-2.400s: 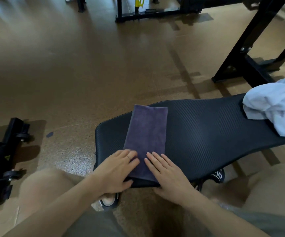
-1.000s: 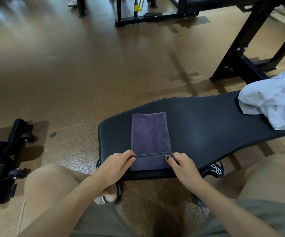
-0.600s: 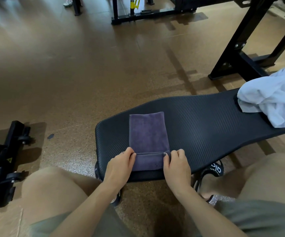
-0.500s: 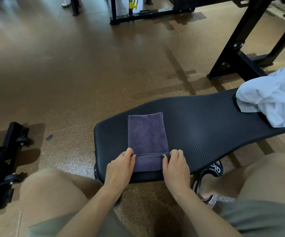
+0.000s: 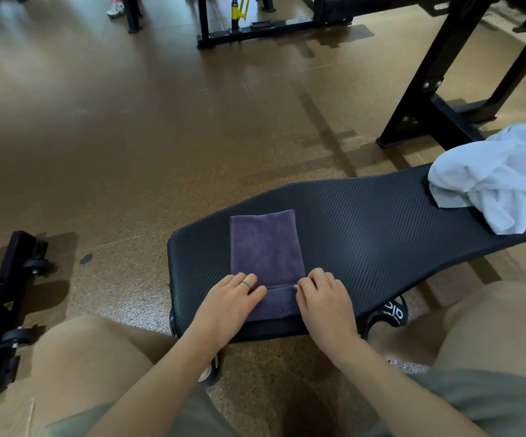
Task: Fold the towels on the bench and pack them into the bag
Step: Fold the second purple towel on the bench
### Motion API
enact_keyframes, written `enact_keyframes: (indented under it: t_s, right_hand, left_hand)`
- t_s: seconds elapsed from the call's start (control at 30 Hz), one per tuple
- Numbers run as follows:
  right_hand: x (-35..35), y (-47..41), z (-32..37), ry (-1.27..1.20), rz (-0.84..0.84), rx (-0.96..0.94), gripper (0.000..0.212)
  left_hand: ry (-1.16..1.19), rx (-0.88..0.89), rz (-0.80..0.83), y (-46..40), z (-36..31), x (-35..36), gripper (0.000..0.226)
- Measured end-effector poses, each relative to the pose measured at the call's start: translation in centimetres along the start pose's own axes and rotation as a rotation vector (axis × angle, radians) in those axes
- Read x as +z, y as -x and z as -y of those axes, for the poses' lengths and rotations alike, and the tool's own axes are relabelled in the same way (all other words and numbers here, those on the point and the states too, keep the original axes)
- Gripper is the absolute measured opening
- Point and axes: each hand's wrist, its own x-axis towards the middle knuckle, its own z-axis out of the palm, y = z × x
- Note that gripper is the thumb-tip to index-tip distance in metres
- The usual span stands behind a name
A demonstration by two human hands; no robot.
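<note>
Black metal with little wheels, a frame part [image 5: 6, 304], lies on the brown floor [image 5: 129, 137] far to my left; next comes the black bench [image 5: 366, 222], and the purple towel [image 5: 266, 244] lies flat on its near end, already folded into a long strip; its near edge is turned up into a small flap. My left hand [image 5: 228, 302] has curled fingers that pinch the left end of that flap; my right hand [image 5: 325, 299] does the same at the right end, and the flap sits between them. I think I am rolling or folding the strip away from me; it is only begun. The towel looks soft, light and floppy; it will not break, but it can slide or go crooked, so I should hold both corners and move both hands together, then press it flat. Far to the right the white towel [image 5: 495, 181] sits in a loose heap on the bench, well apart from the purple one, and not folded yet; it looks soft too, and I would find its corners first. I cannot see the bag anywhere.
</note>
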Motion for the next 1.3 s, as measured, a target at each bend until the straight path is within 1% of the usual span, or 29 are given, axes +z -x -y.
enact_keyframes:
  t_s: [0.07, 0.13, 0.17, 0.2, 0.27, 0.33, 0.4, 0.47, 0.5, 0.6, 0.67, 0.7, 0.77, 0.87, 0.93, 1.0, 1.1, 1.17, 1.3]
  right_hand:
    - [-0.8, 0.1, -0.6, 0.030, 0.020, -0.169, 0.023]
    - [-1.6, 0.3, -1.4, 0.031, 0.083, -0.345, 0.032]
    - [-1.9, 0.2, -1.8, 0.040, 0.125, -0.414, 0.038]
    - [-2.0, 0.1, -2.2, 0.056, 0.165, -0.468, 0.043]
    - [-2.1, -0.4, -2.8, 0.082, 0.222, -0.527, 0.047]
    - [-2.1, -1.0, -3.0, 0.095, 0.230, -0.550, 0.041]
    - [-2.2, -1.6, -2.9, 0.092, 0.205, -0.562, 0.033]
    - [-2.4, -2.0, -2.6, 0.045, 0.183, -0.524, 0.028]
    - [-2.5, -2.3, -2.5, 0.009, 0.174, -0.486, 0.027]
    - [-2.8, -3.1, -2.1, -0.150, 0.141, -0.317, 0.020]
    - [-3.1, -3.9, -1.8, -0.259, 0.147, -0.185, 0.014]
    - [-3.2, -4.3, -1.7, -0.302, 0.162, -0.119, 0.012]
    - [-3.1, -5.0, -1.3, -0.364, 0.189, 0.006, 0.015]
    - [-2.6, -5.8, -0.7, -0.465, 0.248, 0.201, 0.017]
    - [-2.0, -6.1, -0.4, -0.499, 0.266, 0.287, 0.012]
    - [-1.4, -6.3, -0.3, -0.481, 0.256, 0.326, 0.010]
    - [-0.9, -6.6, -0.1, -0.394, 0.239, 0.365, 0.015]
    - [-0.6, -6.8, -0.1, -0.314, 0.234, 0.365, 0.020]
    - [-0.4, -7.1, -0.3, -0.221, 0.236, 0.334, 0.024]
  left_hand:
    - [0.019, 0.046, 0.013, -0.3, 0.6, 0.0, 0.029]
    - [0.028, 0.093, 0.029, -0.4, 1.0, -0.3, 0.014]
    - [0.041, 0.117, 0.030, -0.2, 1.3, -0.5, 0.010]
    - [0.068, 0.128, 0.037, 0.0, 1.5, -0.8, 0.014]
    - [0.126, 0.122, 0.076, 0.5, 1.8, -1.4, 0.033]
    - [0.155, 0.113, 0.135, 0.9, 2.0, -2.0, 0.051]
    - [0.168, 0.117, 0.182, 1.1, 2.2, -2.3, 0.059]
    - [0.215, 0.095, 0.214, 1.2, 2.3, -2.5, 0.059]
    - [0.279, 0.058, 0.220, 1.2, 2.5, -2.7, 0.055]
    - [0.553, -0.135, 0.206, 0.8, 3.1, -3.3, 0.028]
    - [0.690, -0.248, 0.168, 0.4, 3.7, -3.1, 0.017]
    - [0.746, -0.298, 0.137, 0.3, 4.0, -2.8, 0.015]
    - [0.877, -0.428, 0.085, 0.0, 4.3, -2.5, 0.018]
    - [1.067, -0.643, 0.060, -0.5, 4.3, -2.2, 0.015]
    - [1.078, -0.702, 0.022, -0.8, 4.1, -1.7, 0.012]
    - [1.074, -0.747, -0.025, -1.1, 3.7, -1.4, 0.010]
    - [1.003, -0.839, -0.075, -1.5, 3.1, -0.9, 0.008]
    - [0.942, -0.867, -0.095, -1.6, 2.7, -0.7, 0.008]
    - [0.835, -0.859, -0.103, -2.0, 2.2, -0.6, 0.010]
